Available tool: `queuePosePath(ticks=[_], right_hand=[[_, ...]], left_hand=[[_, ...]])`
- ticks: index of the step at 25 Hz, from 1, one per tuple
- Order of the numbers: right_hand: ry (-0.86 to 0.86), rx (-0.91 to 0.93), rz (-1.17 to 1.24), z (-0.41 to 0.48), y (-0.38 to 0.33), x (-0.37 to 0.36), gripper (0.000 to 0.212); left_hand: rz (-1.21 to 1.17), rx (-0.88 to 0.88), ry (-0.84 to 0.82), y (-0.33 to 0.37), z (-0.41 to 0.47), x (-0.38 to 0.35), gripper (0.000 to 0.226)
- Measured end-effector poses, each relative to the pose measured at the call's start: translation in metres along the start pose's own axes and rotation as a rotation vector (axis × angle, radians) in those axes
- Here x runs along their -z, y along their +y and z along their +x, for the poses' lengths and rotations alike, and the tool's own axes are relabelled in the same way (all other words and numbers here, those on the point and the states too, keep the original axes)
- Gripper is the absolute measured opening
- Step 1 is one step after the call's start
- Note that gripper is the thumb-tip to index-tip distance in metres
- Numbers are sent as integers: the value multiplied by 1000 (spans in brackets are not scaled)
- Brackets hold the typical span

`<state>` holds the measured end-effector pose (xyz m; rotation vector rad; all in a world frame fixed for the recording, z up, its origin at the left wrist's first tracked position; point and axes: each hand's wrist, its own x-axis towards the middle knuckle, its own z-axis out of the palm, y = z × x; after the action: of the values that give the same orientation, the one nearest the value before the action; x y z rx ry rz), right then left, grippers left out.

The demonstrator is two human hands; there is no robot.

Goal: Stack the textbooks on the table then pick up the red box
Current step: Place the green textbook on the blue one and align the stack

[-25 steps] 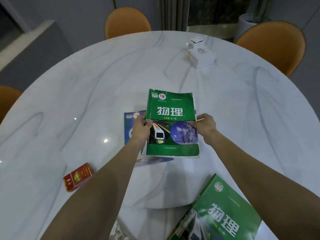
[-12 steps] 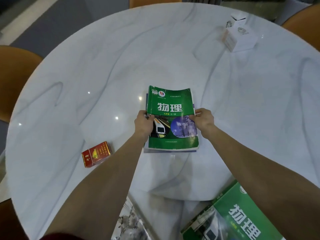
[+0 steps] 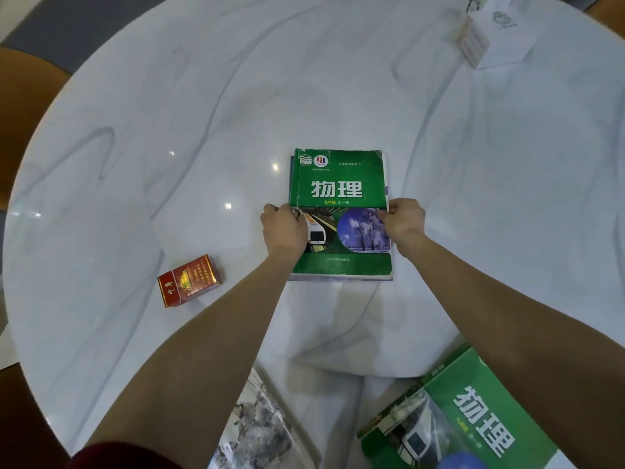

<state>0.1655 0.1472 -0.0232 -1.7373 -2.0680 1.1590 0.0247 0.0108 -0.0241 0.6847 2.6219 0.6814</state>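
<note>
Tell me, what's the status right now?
Left hand and right hand both gripping the green textbook, flat on a blue book. Red box untouched, left of stack. Path to it clear.

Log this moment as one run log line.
step: stacking books | both hands: left, right on green textbook over another book | red box: untouched, left of stack | second green book: unstacked

view: one head camera | sitting up high on the person | looking forward and down at the round table [image 3: 473, 198] | staying close over both arms | nothing shared
</note>
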Motion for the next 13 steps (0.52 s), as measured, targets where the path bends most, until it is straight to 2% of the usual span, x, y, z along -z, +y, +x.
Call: queuePosePath(ticks=[13], right_hand=[[-56, 15, -153, -4, -6, 3, 23]], left_hand=[[39, 8, -77, -3, -8, 3, 32]])
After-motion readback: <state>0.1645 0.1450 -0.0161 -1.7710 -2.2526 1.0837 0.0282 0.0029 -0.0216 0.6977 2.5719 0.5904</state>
